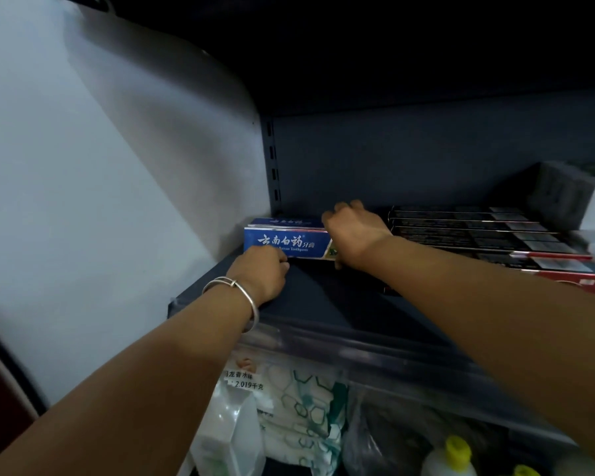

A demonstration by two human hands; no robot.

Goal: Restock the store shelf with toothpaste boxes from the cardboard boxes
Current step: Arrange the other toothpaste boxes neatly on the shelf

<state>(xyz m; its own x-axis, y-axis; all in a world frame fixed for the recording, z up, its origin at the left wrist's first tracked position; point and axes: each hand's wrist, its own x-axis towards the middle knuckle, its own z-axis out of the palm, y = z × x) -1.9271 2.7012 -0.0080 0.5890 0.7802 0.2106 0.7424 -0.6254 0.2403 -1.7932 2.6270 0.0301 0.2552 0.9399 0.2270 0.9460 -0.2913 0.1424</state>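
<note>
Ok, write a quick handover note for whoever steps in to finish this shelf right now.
Left hand: fingers curled at the lower left corner of the front blue toothpaste box.
Right hand: gripping the right end of the same box, fingers over the top.
Position: the box lies lengthwise at the back left of the dark shelf, with a second blue box behind it. Dark and red boxes fill the right side.
Done: at least two blue boxes are on the shelf.
Left: release this box; the shelf front has bare space. The supply cartons are out of view.
</note>
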